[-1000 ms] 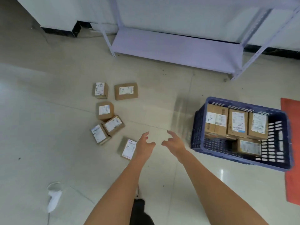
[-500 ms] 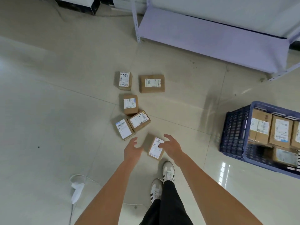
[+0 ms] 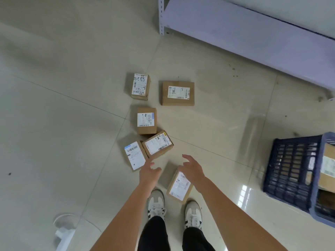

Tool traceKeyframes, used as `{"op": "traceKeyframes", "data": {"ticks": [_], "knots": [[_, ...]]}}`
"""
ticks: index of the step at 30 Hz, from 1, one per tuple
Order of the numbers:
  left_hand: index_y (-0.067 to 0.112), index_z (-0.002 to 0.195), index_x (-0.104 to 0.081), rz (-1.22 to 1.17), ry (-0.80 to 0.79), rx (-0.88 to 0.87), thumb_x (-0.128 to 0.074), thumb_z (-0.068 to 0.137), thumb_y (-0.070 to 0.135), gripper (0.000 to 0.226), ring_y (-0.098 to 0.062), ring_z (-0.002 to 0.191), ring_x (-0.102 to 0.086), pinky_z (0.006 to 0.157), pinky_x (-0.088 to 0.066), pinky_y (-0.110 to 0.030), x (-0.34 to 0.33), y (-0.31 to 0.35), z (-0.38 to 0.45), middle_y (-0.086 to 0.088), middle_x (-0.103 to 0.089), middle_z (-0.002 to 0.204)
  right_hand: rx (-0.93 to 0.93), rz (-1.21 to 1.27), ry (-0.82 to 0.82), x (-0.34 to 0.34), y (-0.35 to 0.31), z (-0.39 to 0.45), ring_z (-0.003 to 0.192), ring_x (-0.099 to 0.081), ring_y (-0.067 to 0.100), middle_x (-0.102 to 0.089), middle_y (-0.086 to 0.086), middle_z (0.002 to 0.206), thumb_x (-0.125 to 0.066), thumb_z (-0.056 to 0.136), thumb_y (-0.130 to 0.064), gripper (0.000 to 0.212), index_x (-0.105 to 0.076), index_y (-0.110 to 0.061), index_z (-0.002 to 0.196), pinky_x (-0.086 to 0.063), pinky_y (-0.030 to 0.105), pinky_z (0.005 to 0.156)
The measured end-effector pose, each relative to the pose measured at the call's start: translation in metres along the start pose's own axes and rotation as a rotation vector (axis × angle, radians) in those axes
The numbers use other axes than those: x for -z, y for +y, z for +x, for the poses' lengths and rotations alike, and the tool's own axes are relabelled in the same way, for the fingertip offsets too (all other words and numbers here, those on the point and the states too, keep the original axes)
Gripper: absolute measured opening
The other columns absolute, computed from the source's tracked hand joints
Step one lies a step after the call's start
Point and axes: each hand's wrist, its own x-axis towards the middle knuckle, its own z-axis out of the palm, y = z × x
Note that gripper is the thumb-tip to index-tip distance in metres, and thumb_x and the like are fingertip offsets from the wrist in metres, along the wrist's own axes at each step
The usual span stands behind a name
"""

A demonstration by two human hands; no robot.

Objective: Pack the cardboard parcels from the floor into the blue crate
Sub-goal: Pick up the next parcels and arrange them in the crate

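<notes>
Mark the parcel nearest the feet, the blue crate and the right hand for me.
nearest parcel (image 3: 179,186): head view, on its white label.
blue crate (image 3: 291,171): head view, on its slatted side wall.
right hand (image 3: 193,169): head view, on the back of the hand.

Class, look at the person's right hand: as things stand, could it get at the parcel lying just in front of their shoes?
Probably yes. The right hand hovers open over the near parcel, fingers spread, holding nothing. No other parcel lies against it, and the left hand is off to its side.
</notes>
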Motion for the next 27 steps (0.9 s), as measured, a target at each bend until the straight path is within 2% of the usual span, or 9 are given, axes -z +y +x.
{"op": "traceKeyframes", "data": {"ticks": [5, 7, 10, 13, 15, 19, 22, 24, 27], "knots": [[0.016, 0.138, -0.042, -0.021, 0.019, -0.007, -0.05, 0.088, 0.005, 0.051, -0.023, 0.125, -0.049, 0.087, -0.037, -0.025, -0.024, -0.034, 0.099, -0.004, -0.051, 0.14, 0.031, -0.044, 0.052, -0.031, 0.003, 0.102, 0.095, -0.049, 0.016, -0.05, 0.006, 0.134, -0.058, 0.086, -0.013, 0.058, -0.04, -0.024, 0.14, -0.039, 0.017, 0.063], [0.015, 0.137, -0.041, -0.065, 0.015, 0.015, -0.051, 0.088, 0.004, 0.051, -0.023, 0.122, -0.05, 0.086, -0.036, -0.025, -0.035, -0.049, 0.131, -0.004, -0.053, 0.137, 0.058, -0.07, 0.062, -0.04, 0.004, 0.137, 0.096, -0.052, 0.019, -0.049, 0.008, 0.136, -0.057, 0.086, -0.013, 0.058, -0.039, -0.024, 0.14, -0.043, 0.022, 0.072], [0.014, 0.138, -0.039, -0.078, 0.044, 0.017, -0.05, 0.087, 0.002, 0.053, -0.025, 0.116, -0.052, 0.087, -0.038, -0.025, -0.05, -0.065, 0.171, -0.006, -0.054, 0.133, 0.111, -0.144, 0.076, -0.051, 0.001, 0.181, 0.114, -0.053, 0.025, -0.047, 0.01, 0.139, -0.056, 0.087, -0.015, 0.065, -0.03, -0.023, 0.146, -0.045, 0.03, 0.089], [0.003, 0.138, -0.033, 0.091, 0.139, -0.003, -0.051, 0.087, 0.006, 0.054, -0.033, 0.122, -0.044, 0.101, -0.04, -0.038, -0.057, -0.071, 0.195, -0.016, -0.04, 0.139, 0.142, -0.222, 0.082, -0.061, -0.003, 0.215, 0.096, -0.048, 0.021, -0.051, 0.011, 0.132, -0.053, 0.086, -0.01, 0.073, -0.02, -0.024, 0.15, -0.039, 0.028, 0.077], [0.002, 0.143, -0.024, 0.146, 0.163, 0.009, -0.055, 0.088, 0.011, 0.063, -0.035, 0.129, -0.038, 0.107, -0.035, -0.038, -0.058, -0.07, 0.201, -0.018, -0.029, 0.144, 0.145, -0.224, 0.072, -0.066, -0.007, 0.228, 0.095, -0.049, 0.022, -0.052, 0.011, 0.132, -0.052, 0.085, -0.009, 0.077, -0.015, -0.024, 0.151, -0.04, 0.028, 0.075], [0.0, 0.148, -0.017, 0.001, 0.159, 0.03, -0.058, 0.088, 0.013, 0.073, -0.029, 0.139, -0.032, 0.113, -0.027, -0.034, -0.055, -0.068, 0.215, -0.017, -0.032, 0.151, 0.141, -0.252, 0.041, -0.079, -0.005, 0.238, 0.121, -0.049, 0.028, -0.047, 0.008, 0.14, -0.055, 0.083, -0.01, 0.079, -0.015, -0.022, 0.151, -0.044, 0.035, 0.095], [0.006, 0.148, -0.021, -0.085, 0.169, 0.056, -0.055, 0.088, 0.007, 0.069, -0.027, 0.137, -0.037, 0.11, -0.03, -0.032, -0.053, -0.059, 0.21, -0.011, -0.038, 0.149, 0.128, -0.245, 0.057, -0.074, -0.002, 0.23, 0.12, -0.05, 0.026, -0.049, 0.006, 0.137, -0.056, 0.081, -0.011, 0.076, -0.021, -0.022, 0.148, -0.045, 0.033, 0.09], [0.008, 0.144, -0.029, -0.079, 0.155, 0.027, -0.053, 0.088, 0.003, 0.061, -0.026, 0.13, -0.044, 0.1, -0.035, -0.028, -0.054, -0.052, 0.195, -0.007, -0.047, 0.141, 0.114, -0.196, 0.077, -0.064, 0.001, 0.215, 0.118, -0.05, 0.025, -0.051, 0.005, 0.135, -0.055, 0.081, -0.009, 0.072, -0.026, -0.022, 0.146, -0.043, 0.03, 0.086], [0.013, 0.133, -0.041, -0.067, 0.121, -0.018, -0.05, 0.087, 0.001, 0.048, -0.024, 0.112, -0.053, 0.086, -0.038, -0.026, -0.053, -0.038, 0.163, 0.0, -0.056, 0.127, 0.084, -0.147, 0.111, -0.043, 0.005, 0.182, 0.12, -0.049, 0.026, -0.05, 0.006, 0.135, -0.056, 0.08, -0.01, 0.071, -0.027, -0.022, 0.144, -0.044, 0.033, 0.094]]}}
